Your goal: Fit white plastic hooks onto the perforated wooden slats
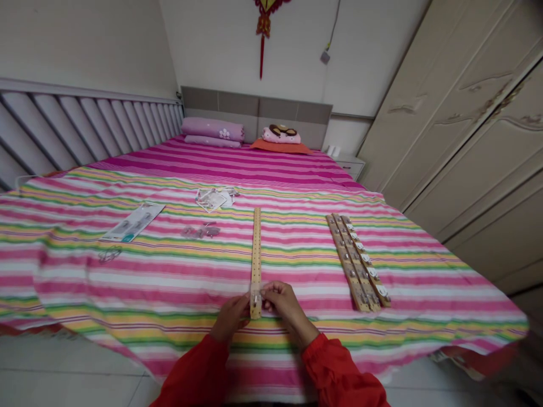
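Observation:
A narrow wooden strip (256, 249) with rows of small holes lies lengthwise on the striped bedspread in front of me. At its near end sits a clear hook (255, 298) with a metal part. My left hand (232, 316) is closed on the left edge of the strip, beside the hook. From the right, my right hand (282, 302) pinches the edge of the clear hook, thumb and forefinger together. Whether the hook is fixed to the wood cannot be made out. Several small clear hooks (207, 230) lie loose to the left of the strip.
Three wooden strips with hooks (352, 263) lie side by side at the right. Farther left are a flat hook package (133, 222) and a thin wire coil (110, 254). Paper pieces (214, 199) lie beyond the loose hooks. Folded bedding (214, 130) rests by the headboard.

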The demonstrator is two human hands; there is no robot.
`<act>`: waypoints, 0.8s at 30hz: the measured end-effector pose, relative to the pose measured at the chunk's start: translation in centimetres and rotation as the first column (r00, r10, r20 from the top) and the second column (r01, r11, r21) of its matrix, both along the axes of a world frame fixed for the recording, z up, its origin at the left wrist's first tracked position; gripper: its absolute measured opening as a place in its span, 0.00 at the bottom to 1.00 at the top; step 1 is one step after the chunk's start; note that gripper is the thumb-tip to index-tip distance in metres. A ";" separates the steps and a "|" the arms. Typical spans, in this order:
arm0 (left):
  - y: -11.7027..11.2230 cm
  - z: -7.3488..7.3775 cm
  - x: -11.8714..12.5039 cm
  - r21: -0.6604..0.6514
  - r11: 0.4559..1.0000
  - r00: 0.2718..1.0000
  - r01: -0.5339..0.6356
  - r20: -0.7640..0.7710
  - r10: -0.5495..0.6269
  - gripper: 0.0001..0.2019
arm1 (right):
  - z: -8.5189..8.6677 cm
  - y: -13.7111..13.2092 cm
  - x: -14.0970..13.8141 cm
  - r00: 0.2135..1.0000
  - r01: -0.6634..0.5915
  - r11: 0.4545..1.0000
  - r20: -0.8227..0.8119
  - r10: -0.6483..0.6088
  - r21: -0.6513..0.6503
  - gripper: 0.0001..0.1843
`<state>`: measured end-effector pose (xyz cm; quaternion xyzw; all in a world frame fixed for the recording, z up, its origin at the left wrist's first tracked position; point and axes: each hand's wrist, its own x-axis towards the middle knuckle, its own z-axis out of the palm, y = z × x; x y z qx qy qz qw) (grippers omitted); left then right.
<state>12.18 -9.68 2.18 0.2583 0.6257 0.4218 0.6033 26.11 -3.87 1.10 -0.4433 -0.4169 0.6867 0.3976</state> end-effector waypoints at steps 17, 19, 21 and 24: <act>1.7 -4.0 1.1 0.045 0.999 0.999 -0.023 -0.037 0.024 0.26 | -0.7 -0.1 -0.3 1.000 0.021 0.999 -0.001 -0.021 0.024 0.19; 1.7 -4.5 1.1 0.080 0.997 0.999 -0.022 -0.033 0.025 0.26 | -0.7 -0.6 -0.3 0.999 0.046 0.998 0.016 -0.047 0.033 0.22; 1.8 -4.9 1.1 0.087 0.996 0.998 -0.028 -0.050 0.033 0.26 | -0.6 -1.3 -0.3 0.997 0.049 0.998 0.059 -0.051 0.038 0.23; 1.8 -4.9 1.1 0.077 0.996 0.994 -0.036 -0.097 0.044 0.27 | -0.5 -2.4 -0.3 0.992 0.000 1.000 0.130 0.001 -0.003 0.24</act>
